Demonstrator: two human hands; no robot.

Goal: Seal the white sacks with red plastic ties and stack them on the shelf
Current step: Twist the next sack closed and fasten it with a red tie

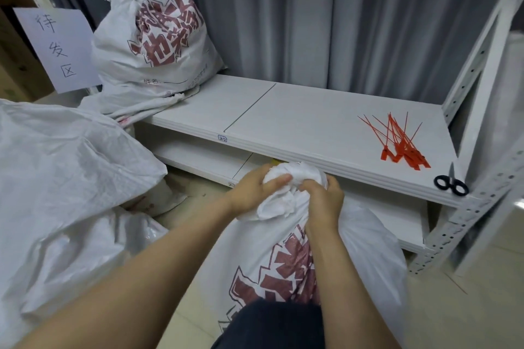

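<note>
White sack point(283, 263), near centre on the floor: neck bunched and gripped by left hand point(255, 193) and right hand point(323, 202), fingers curled round it, evidently keeping it gathered for one of the red ties point(402, 144) lying within reach on the shelf point(297, 116), right.

Sack point(153, 37) on shelf point(297, 116) L, ties point(402, 144) & scissors point(450, 185) R, 2nd sack point(368, 249) in front, prob. on floor

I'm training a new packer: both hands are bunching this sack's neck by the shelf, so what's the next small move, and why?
Probably hold the neck of the sack with the left hand alone and reach the right hand for the red ties on the shelf. Both hands grip the neck, no tie shows on it, and the ties lie rightward.
</note>
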